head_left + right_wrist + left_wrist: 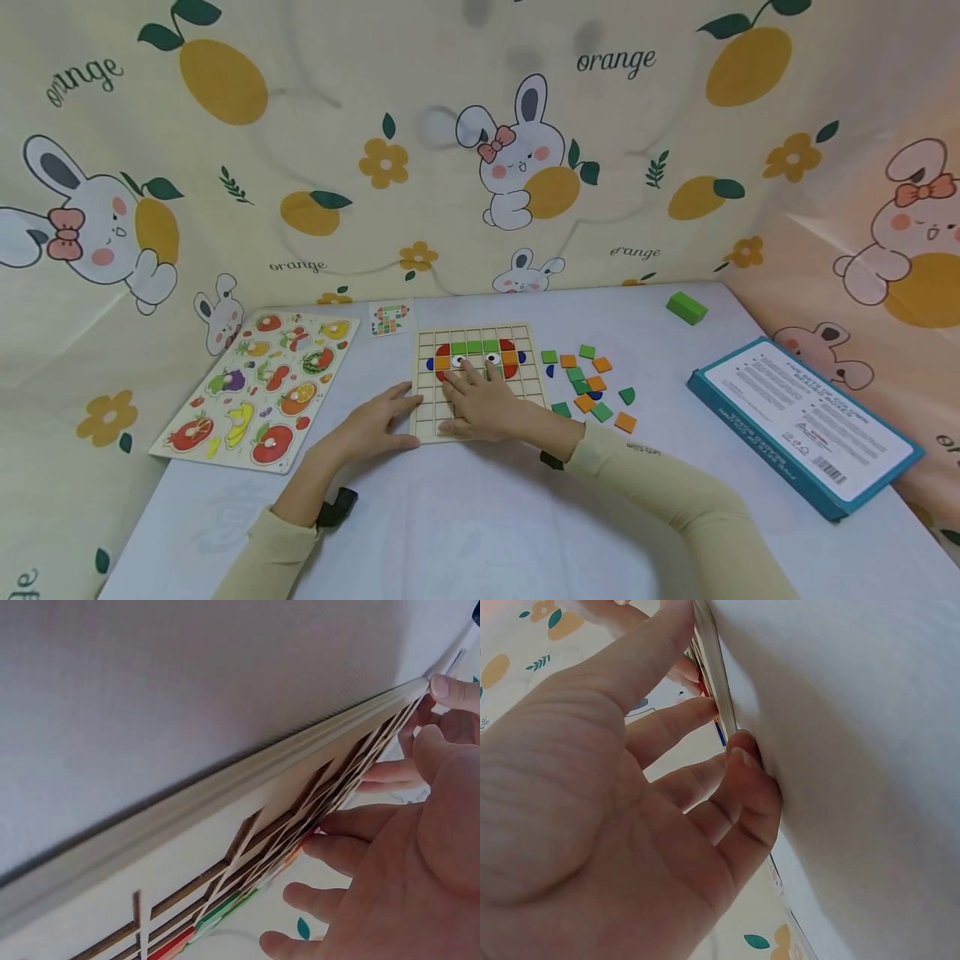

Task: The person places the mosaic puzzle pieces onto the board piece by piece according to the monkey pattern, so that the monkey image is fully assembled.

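Note:
A square wooden grid board [432, 421] lies on the table, partly filled with red, orange, green and blue tiles and two eye tiles around its upper middle. My right hand [483, 408] lies over the board with fingers spread, the fingertips on the tiles near the eyes; it hides part of the grid. In the right wrist view, the right hand's fingers [341, 851] reach onto the tiled face. Along the board's left edge my left hand [377, 425] rests with its fingertips and thumb at the rim. In the left wrist view, its little finger [754, 799] is bent.
Loose green, orange and blue tiles [584, 403] lie scattered right of the board. A fruit puzzle board [258, 392] is at left, a small pattern card [390, 318] behind. A blue box [806, 425] and a green block [686, 308] stand at right.

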`<action>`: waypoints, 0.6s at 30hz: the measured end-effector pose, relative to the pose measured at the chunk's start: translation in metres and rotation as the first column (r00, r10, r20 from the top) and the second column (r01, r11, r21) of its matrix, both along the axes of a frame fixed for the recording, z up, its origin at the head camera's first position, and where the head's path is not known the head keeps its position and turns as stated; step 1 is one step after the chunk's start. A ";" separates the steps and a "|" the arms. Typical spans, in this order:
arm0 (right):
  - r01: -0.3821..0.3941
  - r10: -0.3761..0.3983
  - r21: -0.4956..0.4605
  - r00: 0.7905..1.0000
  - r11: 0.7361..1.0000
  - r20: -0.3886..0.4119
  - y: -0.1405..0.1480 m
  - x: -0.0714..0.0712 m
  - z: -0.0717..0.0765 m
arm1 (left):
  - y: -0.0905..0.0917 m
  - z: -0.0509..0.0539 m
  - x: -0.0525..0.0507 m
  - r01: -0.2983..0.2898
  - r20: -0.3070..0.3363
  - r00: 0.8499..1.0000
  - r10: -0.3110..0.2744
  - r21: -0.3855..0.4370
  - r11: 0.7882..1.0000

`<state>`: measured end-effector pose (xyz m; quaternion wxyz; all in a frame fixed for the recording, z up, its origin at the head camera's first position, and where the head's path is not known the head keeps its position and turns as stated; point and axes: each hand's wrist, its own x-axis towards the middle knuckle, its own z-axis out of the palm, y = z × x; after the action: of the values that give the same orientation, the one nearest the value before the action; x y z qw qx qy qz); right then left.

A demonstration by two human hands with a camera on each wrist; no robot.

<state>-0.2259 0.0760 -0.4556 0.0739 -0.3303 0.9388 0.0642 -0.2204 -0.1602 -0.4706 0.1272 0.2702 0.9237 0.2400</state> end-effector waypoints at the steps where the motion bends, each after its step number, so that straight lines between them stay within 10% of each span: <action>1: 0.000 0.000 0.000 1.000 1.000 0.000 0.000 0.000 0.000 | 0.000 0.000 0.000 -0.001 -0.001 1.000 0.001 0.001 1.000; 18: 0.137 -0.115 -0.245 0.988 0.960 0.103 0.076 0.016 0.011 | 0.000 0.001 0.000 -0.016 0.013 1.000 0.016 -0.004 1.000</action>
<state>-0.2103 0.1521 -0.4444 0.0768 -0.2791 0.9543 -0.0745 -0.2202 -0.1603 -0.4693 0.1320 0.2608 0.9254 0.2410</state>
